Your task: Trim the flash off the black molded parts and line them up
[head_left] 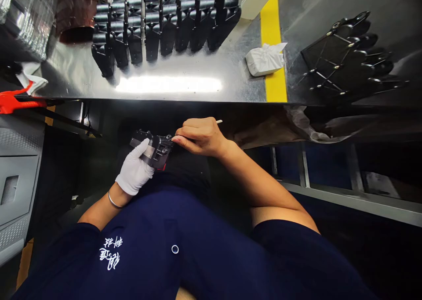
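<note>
My left hand (135, 170), in a white glove, is closed around a black molded part (158, 153) with a silvery patch and small bosses, above my lap. My bare right hand (201, 136) pinches a thin tool whose pale end (219, 121) sticks out behind the fingers. The tool's other end meets the upper right corner of the black part, close to my fingertips. A bit of red shows under the part's lower edge.
Rows of black parts (168, 23) stand on the metal table (82, 71). A white wrapped packet (265, 60) lies by a yellow stripe (272, 23). More black parts (349, 58) are at the right, a red tool (16, 101) at the left edge, a grey crate (16, 177) below it.
</note>
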